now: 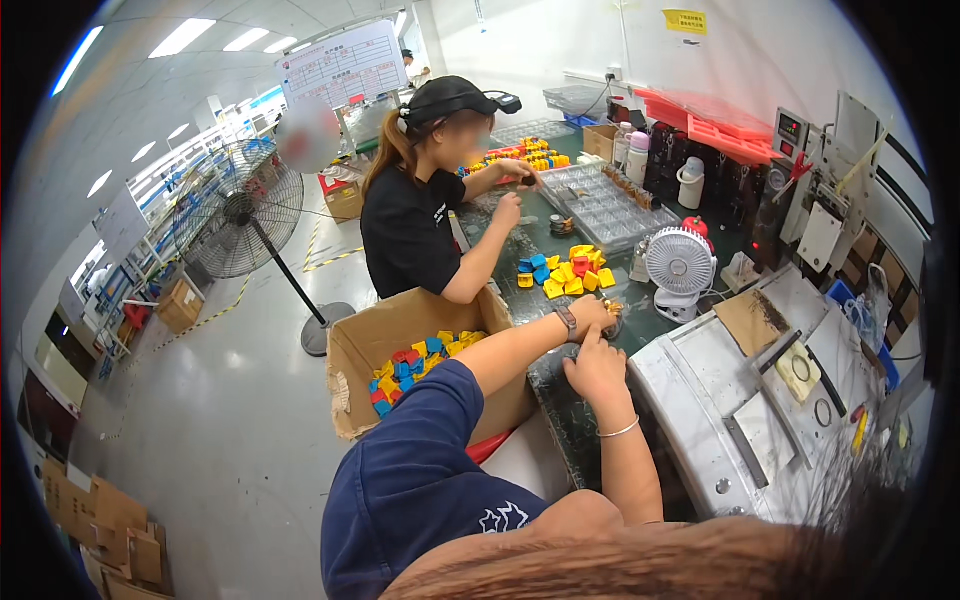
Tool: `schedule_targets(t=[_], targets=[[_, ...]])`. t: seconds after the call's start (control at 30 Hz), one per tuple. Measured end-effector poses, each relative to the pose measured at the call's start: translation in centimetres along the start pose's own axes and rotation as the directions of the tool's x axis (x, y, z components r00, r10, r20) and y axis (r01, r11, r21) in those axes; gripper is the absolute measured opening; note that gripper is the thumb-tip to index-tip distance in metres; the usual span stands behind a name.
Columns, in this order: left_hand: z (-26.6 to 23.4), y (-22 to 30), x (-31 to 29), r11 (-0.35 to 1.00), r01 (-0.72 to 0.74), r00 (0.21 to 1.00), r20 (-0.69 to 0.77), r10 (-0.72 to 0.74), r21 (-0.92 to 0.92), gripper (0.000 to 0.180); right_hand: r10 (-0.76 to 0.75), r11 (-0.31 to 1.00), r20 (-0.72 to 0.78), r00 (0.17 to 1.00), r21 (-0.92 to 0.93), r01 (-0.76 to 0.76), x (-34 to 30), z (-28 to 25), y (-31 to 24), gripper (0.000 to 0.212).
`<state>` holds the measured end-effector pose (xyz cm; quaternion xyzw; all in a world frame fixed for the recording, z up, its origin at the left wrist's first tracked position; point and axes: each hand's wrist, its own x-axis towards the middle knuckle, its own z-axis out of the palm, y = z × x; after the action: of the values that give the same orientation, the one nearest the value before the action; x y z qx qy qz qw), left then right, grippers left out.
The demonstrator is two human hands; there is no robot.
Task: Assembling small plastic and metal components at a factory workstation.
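My left hand (590, 316), with a watch on its wrist, reaches over the dark green table (560, 400) to a few small brass-coloured pieces (612, 306). Its fingers are bent together, and whatever they grip is too small to make out. Close against it is my right hand (598, 368), a bangle on the wrist. The right index finger points up to the left fingers while the others curl in; anything they pinch is hidden. Just beyond my hands lies a pile of yellow, red and blue plastic pieces (575, 270).
A cardboard box (350, 345) of coloured pieces stands left of my arm. A co-worker (415, 215) works farther along the table beside clear trays (610, 205). A small white fan (680, 265) and a metal machine bed (690, 400) stand to the right.
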<state>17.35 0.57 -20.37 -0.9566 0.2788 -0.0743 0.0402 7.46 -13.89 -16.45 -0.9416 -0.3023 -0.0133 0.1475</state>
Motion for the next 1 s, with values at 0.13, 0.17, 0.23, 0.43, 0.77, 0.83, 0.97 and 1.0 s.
schedule_targets(t=[0.13, 0.17, 0.23, 0.43, 0.77, 0.83, 0.97, 1.0], targets=[[-2.8, 0.1, -1.8, 0.869, -0.022, 0.909, -0.371, -0.189, -0.495, 0.018, -0.031, 0.995, -0.362, 0.932, 0.077, 0.063, 0.4, 0.8, 0.7, 0.08], [-3.2, -0.2, -2.8, 0.866, -0.078, 0.86, -0.472, -0.192, -0.494, 0.019, -0.027, 0.989, -0.337, 0.941, 0.126, 0.073, 0.3, 0.6, 0.5, 0.078], [-4.0, 1.3, -4.7, 0.446, 0.075, 0.944, -0.081, -0.319, -0.892, 0.029, -0.019, 0.982, -0.354, 0.935, 0.171, 0.084, 0.7, 1.8, 1.4, 0.075], [-1.3, 1.4, -8.4, -0.04, 0.061, 0.953, 0.07, -0.295, -0.997, 0.049, -0.092, 0.945, -0.301, 0.949, 0.274, 0.179, 1.5, 3.7, 1.1, 0.055], [0.4, -0.2, -8.5, 0.104, 0.005, 0.918, -0.037, -0.395, -0.995, 0.009, -0.044, 0.929, -0.313, 0.949, 0.336, 0.154, 1.9, 2.7, 1.2, 0.031], [-0.1, 0.3, -8.0, 0.245, 0.03, 0.926, -0.066, -0.373, -0.969, 0.009, -0.05, 0.928, -0.338, 0.94, 0.332, 0.169, 1.9, 2.9, 1.7, 0.025], [0.1, 0.4, -7.7, 0.258, 0.079, 0.918, -0.03, -0.394, -0.963, 0.007, -0.012, 0.934, -0.33, 0.944, 0.332, 0.128, 2.0, 3.6, 2.1, 0.026], [0.1, 0.6, -7.7, 0.308, 0.054, 0.916, -0.076, -0.395, -0.95, 0.008, -0.008, 0.935, -0.33, 0.944, 0.331, 0.123, 1.9, 3.7, 2.0, 0.026]])
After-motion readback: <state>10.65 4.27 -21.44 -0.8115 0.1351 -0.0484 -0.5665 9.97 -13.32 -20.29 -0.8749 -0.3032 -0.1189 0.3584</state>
